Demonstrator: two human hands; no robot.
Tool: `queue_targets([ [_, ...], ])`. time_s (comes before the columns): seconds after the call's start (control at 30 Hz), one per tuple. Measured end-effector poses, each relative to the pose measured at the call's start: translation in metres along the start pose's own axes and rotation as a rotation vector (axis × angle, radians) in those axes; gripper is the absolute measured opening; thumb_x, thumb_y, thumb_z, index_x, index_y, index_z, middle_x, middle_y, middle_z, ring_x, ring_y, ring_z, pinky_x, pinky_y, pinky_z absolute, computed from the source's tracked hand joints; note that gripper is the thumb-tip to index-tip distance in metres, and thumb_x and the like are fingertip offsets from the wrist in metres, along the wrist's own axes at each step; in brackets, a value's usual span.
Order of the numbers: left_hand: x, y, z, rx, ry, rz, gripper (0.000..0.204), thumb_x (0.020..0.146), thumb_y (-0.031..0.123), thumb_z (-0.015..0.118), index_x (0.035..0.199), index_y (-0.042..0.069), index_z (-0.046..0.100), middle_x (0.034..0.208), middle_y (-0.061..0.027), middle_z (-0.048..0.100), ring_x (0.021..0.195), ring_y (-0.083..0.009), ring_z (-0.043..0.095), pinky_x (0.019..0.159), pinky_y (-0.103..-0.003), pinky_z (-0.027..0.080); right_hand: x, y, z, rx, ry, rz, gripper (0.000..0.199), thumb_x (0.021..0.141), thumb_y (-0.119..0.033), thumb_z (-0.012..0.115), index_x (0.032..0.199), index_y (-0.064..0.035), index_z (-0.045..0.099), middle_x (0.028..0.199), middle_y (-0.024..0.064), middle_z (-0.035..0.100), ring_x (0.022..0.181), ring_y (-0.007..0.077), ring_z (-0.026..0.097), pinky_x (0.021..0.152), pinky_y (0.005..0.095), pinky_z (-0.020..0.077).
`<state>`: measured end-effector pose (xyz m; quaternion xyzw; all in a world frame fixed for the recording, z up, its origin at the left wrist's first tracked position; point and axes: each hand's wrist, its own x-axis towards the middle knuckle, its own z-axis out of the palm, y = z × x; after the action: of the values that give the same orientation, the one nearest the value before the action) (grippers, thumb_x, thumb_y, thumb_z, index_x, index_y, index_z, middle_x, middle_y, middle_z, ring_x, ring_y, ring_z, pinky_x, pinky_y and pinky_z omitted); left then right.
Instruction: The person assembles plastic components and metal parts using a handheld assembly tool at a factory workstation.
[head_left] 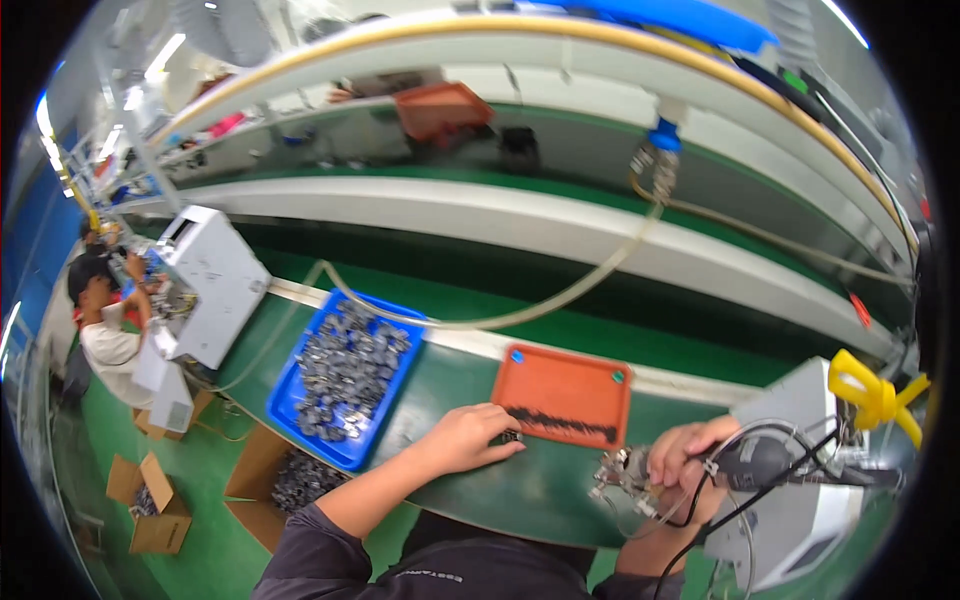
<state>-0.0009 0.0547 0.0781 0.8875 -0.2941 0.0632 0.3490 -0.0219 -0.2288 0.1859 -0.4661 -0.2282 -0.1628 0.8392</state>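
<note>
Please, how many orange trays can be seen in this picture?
2. The near tray lies on the green worktop, just beyond the left hand; the far tray is across the bench, toward the top. More may be hidden.

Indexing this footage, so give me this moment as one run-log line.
left hand: pinching small dark part; right hand: at metal fixture; orange tray: dark pieces; blue tray: grey parts

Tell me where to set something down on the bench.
Bare green bench lies between the blue tray and orange tray, beyond the left hand; another patch, in front of the orange tray, left of the metal fitting. Crowded: the blue tray, heaped with grey parts, and around the right hand, fitting and grey box.
</note>
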Motion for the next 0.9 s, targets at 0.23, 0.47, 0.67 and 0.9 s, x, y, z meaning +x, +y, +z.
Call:
queue_targets([
  [0.23,0.027,0.000,0.088,0.089,-0.109,0.310,0.025,0.086,0.030,0.076,0.096,0.007,0.069,0.088,-0.0073,0.066,0.086,-0.0252,0.067,0.072,-0.039,0.055,-0.005,0.004,-0.027,0.031,-0.129,-0.041,0.042,0.084,-0.023,0.087,0.096,-0.0002,0.054,0.059,0.0069,0.056,0.049,0.0187,0.055,0.043,0.0286,0.0450],
  [0.47,0.022,0.000,0.098,-0.095,-0.049,0.268,0.043,0.082,0.027,0.078,0.117,0.006,0.065,0.098,-0.0066,0.066,0.092,-0.0258,0.067,0.080,-0.040,0.056,-0.007,0.027,-0.046,-0.095,-0.247,-0.041,0.043,0.096,-0.039,0.074,0.102,-0.0056,0.048,0.063,0.0028,0.060,0.049,0.0155,0.061,0.045,0.0274,0.0515],
  [0.67,0.021,-0.007,0.103,-0.186,-0.102,0.240,0.031,0.078,0.015,0.076,0.105,0.008,0.062,0.103,-0.0052,0.067,0.093,-0.0281,0.067,0.076,-0.040,0.057,-0.016,0.030,-0.035,-0.085,-0.139,-0.045,0.043,0.089,-0.037,0.082,0.096,-0.0042,0.055,0.059,0.0066,0.059,0.047,0.0191,0.058,0.040,0.0277,0.0447],
  [0.9,0.016,-0.012,0.113,-0.083,-0.073,0.352,0.013,0.084,0.019,0.075,0.090,0.009,0.071,0.101,-0.0007,0.069,0.089,-0.0205,0.065,0.073,-0.037,0.056,-0.021,0.037,-0.053,-0.067,-0.267,-0.056,0.046,0.088,-0.038,0.082,0.104,-0.0054,0.054,0.064,0.0050,0.061,0.052,0.0184,0.061,0.044,0.0273,0.0471],
])
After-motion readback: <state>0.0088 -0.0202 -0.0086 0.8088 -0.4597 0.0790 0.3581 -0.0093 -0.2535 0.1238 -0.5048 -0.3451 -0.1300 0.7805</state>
